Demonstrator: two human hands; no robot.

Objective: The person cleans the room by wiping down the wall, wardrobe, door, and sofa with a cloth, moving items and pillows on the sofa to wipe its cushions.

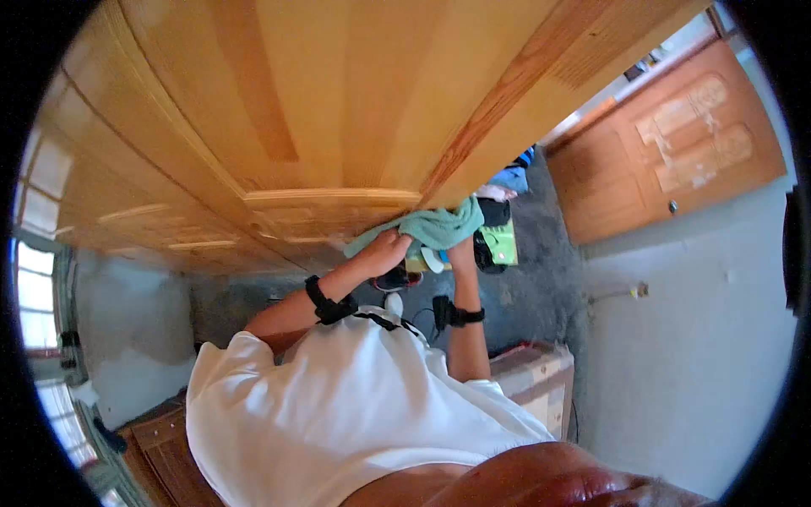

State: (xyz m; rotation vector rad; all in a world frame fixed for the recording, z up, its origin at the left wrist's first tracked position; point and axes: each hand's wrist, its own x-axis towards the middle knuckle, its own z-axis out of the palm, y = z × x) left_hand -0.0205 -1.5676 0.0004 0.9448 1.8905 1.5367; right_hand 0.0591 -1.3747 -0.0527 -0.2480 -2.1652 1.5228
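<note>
A light green towel (pixel 443 226) is bunched up against the lower part of a tall wooden panelled door (pixel 338 101). My left hand (pixel 388 253) is closed on the towel's near edge, with one end of the cloth trailing off to the left. Under the right end of the cloth, my right hand (pixel 461 253) grips it too, its fingertips mostly covered by the folds. Both wrists wear black bands.
On the grey floor beyond my hands lie a lime green box (pixel 502 241), dark items and folded clothes (pixel 510 179). An orange-brown door (pixel 672 139) stands to the right. A taped carton (pixel 536 380) sits by my right elbow, and windows (pixel 38 291) are at far left.
</note>
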